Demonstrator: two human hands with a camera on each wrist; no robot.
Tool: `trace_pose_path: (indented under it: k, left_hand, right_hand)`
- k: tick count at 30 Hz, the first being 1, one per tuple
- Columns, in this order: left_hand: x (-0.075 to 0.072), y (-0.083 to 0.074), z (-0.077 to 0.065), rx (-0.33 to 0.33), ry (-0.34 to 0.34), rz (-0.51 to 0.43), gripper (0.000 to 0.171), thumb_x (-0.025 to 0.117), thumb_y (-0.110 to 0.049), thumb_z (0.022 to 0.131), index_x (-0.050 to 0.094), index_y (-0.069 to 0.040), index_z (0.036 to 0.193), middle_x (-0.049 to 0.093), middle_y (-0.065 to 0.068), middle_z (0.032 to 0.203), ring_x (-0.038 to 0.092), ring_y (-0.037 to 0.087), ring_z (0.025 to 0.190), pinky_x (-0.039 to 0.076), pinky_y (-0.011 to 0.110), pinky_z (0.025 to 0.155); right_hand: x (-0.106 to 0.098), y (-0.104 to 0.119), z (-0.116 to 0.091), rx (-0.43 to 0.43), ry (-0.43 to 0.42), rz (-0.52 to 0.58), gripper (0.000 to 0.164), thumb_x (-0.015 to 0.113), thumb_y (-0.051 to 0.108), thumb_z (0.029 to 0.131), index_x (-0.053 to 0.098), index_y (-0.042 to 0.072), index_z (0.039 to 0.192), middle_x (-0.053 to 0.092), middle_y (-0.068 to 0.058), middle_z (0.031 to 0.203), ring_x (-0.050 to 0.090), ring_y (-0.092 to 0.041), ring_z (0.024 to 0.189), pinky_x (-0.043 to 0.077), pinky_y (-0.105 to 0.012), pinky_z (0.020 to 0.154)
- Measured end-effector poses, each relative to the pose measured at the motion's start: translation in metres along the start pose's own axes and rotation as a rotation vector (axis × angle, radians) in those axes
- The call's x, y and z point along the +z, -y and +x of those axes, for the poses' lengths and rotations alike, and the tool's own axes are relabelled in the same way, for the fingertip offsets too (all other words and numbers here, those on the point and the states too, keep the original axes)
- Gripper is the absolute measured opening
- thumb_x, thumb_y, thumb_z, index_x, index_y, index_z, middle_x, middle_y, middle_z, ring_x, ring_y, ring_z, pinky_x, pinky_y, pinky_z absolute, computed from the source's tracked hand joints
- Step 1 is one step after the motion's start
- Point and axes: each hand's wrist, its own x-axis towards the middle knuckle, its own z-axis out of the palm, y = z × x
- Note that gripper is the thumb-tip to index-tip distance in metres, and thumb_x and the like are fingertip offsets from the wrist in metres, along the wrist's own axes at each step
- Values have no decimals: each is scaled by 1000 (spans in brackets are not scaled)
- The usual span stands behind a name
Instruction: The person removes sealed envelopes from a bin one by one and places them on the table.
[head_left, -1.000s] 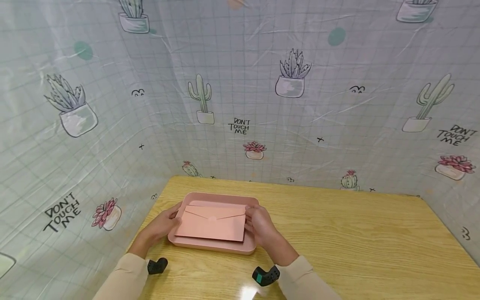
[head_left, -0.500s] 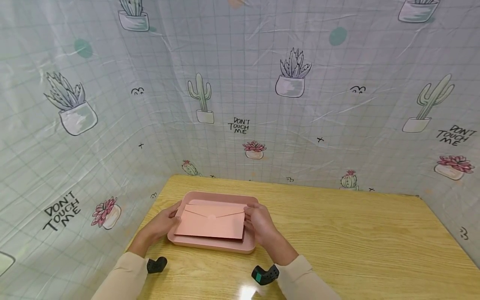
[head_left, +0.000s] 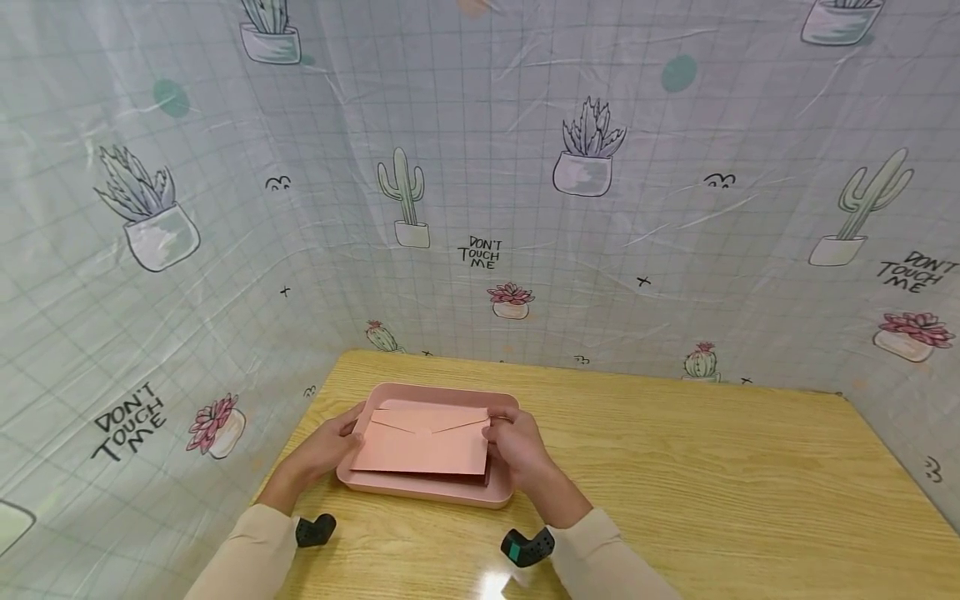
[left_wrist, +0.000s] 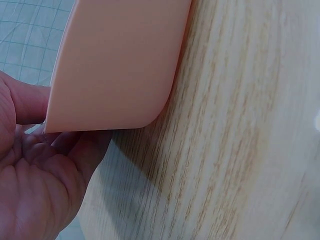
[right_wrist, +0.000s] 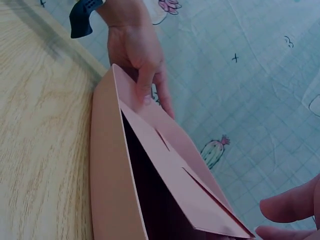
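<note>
A pink envelope (head_left: 420,450) with a pointed flap and a round seal lies in a shallow pink tray (head_left: 420,486). Its right end is raised, and a dark gap shows beneath it in the right wrist view. My right hand (head_left: 521,446) pinches the envelope's far right corner between thumb and fingers. At the tray's left end, my left hand (head_left: 326,447) grips the rim, thumb inside and fingers outside. The left wrist view shows that hand (left_wrist: 42,160) at the tray's outer wall (left_wrist: 115,65).
The tray stands on a wood-grain table (head_left: 690,475), towards its left side. A curtain (head_left: 637,225) printed with potted cacti hangs behind the table and along both sides. Each wrist wears a black device (head_left: 528,547).
The envelope's right end and near edge have risen a little, widening the gap below. My right fingers have shifted slightly at its corner. The left hand and tray have stayed in place.
</note>
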Motion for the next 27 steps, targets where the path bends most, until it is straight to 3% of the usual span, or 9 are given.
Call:
trace_pose_path:
  k: [6, 12, 17, 27]
  left_hand:
    - [0, 1, 0, -3, 2, 8, 66, 39, -6, 110, 6, -2, 167, 14, 31, 171, 21, 49, 157, 31, 62, 124]
    - [-1, 3, 0, -6, 8, -2, 66, 39, -7, 111, 6, -3, 167, 13, 30, 172, 20, 47, 158, 32, 60, 124]
    - [-2, 5, 1, -5, 17, -11, 66, 39, -7, 111, 5, -4, 168, 13, 30, 172, 21, 48, 158, 33, 61, 124]
    - [-1, 3, 0, -22, 20, -38, 66, 38, -7, 111, 5, -7, 168, 15, 31, 171, 27, 49, 156, 37, 61, 122]
  right_hand:
    - [2, -4, 1, 1, 24, -9, 53, 55, -4, 97, 48, -5, 150, 53, -27, 150, 66, -23, 109, 62, -37, 87]
    - [6, -7, 3, -17, 24, -2, 59, 59, -9, 93, 49, -1, 150, 56, -27, 150, 68, -24, 108, 62, -32, 73]
    - [8, -10, 6, -45, 5, -5, 53, 62, -7, 94, 55, 1, 146, 59, -27, 147, 68, -20, 96, 52, -25, 56]
    - [9, -15, 6, -69, -19, 11, 51, 59, -13, 91, 60, -2, 141, 65, -26, 136, 63, -16, 78, 42, -23, 48]
